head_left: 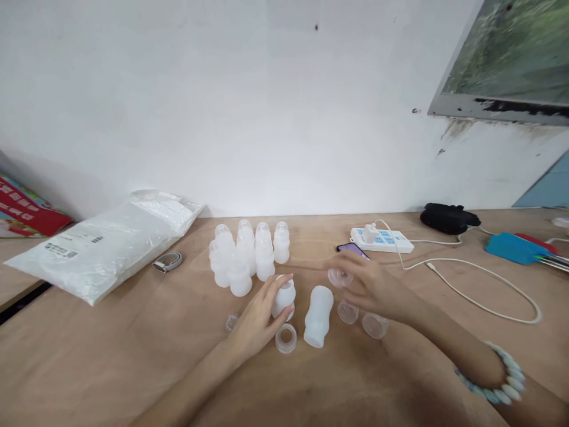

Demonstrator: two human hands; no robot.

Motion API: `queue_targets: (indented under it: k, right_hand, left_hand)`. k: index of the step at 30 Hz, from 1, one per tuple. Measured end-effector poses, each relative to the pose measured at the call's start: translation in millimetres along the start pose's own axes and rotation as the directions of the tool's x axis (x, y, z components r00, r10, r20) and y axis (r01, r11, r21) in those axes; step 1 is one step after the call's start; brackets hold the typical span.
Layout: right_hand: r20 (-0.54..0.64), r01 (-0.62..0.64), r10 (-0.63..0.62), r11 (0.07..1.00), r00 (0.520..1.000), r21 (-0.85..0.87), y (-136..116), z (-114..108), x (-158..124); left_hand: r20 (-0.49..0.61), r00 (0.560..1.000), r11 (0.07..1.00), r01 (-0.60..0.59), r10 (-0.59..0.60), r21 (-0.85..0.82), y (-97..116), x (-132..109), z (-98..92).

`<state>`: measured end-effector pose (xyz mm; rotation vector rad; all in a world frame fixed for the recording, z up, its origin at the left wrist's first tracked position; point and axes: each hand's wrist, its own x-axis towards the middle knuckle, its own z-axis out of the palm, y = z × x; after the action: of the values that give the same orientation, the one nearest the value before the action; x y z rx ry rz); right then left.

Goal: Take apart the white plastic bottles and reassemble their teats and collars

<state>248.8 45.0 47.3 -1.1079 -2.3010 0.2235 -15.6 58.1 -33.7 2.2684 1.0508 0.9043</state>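
Observation:
My left hand (pixel 260 317) is closed around a small white plastic bottle (pixel 284 296) lying on the wooden table (pixel 133 356). My right hand (pixel 371 287) pinches a clear round cap (pixel 340 277) just above the table; it is slightly blurred. Another white bottle (pixel 319 315) lies on its side between my hands. A clear ring-shaped cap (pixel 285 338) sits below the left-hand bottle, a further clear cap (pixel 231 322) lies to the left, and two clear caps (pixel 347 312) (pixel 374 325) rest under my right hand. Several capped white bottles (pixel 246 255) stand upright in a cluster behind.
A large clear plastic bag (pixel 106 243) of white parts lies at the left, with a watch (pixel 168 261) beside it. A phone (pixel 352 249), a white power strip (pixel 382 239) with cable, a black object (pixel 447 217) and a blue tool (pixel 515 248) sit at the right.

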Motion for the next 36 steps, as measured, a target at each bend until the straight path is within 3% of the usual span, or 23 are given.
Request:
queue_targets:
  k: [3, 5, 7, 11, 16, 21, 25, 31, 33, 36]
  right_hand:
    - [0.274, 0.223, -0.141, 0.929, 0.951, -0.294, -10, 9, -8]
    - [0.374, 0.342, -0.182, 0.840, 0.909, -0.422, -12, 22, -7]
    - [0.417, 0.413, -0.213, 0.772, 0.884, -0.483, -12, 36, -3]
    - [0.415, 0.452, -0.243, 0.712, 0.877, -0.537, -10, 59, 5]
    - [0.330, 0.272, -0.186, 0.932, 0.926, -0.238, 2, 63, 14]
    - [0.153, 0.013, -0.014, 1.000, 0.988, 0.009, 44, 40, 33]
    - [0.019, -0.202, 0.202, 0.958, 0.979, 0.203, 76, 42, 44]
    - [0.041, -0.370, 0.392, 0.823, 0.919, 0.431, 89, 60, 45]
    - [0.010, -0.397, 0.443, 0.791, 0.896, 0.465, 89, 52, 45]
    - [-0.142, -0.399, 0.522, 0.776, 0.841, 0.488, 76, 31, 43]
  left_hand:
    - [0.013, 1.000, 1.000, 0.009, -0.009, 0.006, 0, -1, -0.2]
    - [0.007, 1.000, 1.000, 0.006, -0.006, 0.007, 1, -1, -0.2]
    - [-0.011, 1.000, 1.000, -0.008, 0.008, -0.001, 0, -2, 0.1]
    - [-0.014, 1.000, 1.000, -0.019, 0.019, -0.011, -2, -3, 1.6]
    - [-0.016, 1.000, 1.000, -0.026, 0.026, -0.016, -3, -4, 1.6]
    - [-0.064, 0.998, 1.000, 0.020, -0.022, -0.022, -7, -4, 1.8]
    - [-0.091, 0.991, 0.994, 0.096, -0.101, -0.055, -11, -5, 4.2]
    - [-0.060, 0.983, 0.976, 0.165, -0.175, -0.144, -11, -3, 5.5]
    - [-0.060, 0.978, 0.964, 0.188, -0.202, -0.188, -9, -1, 4.3]
    - [-0.086, 0.971, 0.940, 0.189, -0.222, -0.283, -3, 1, 0.4]
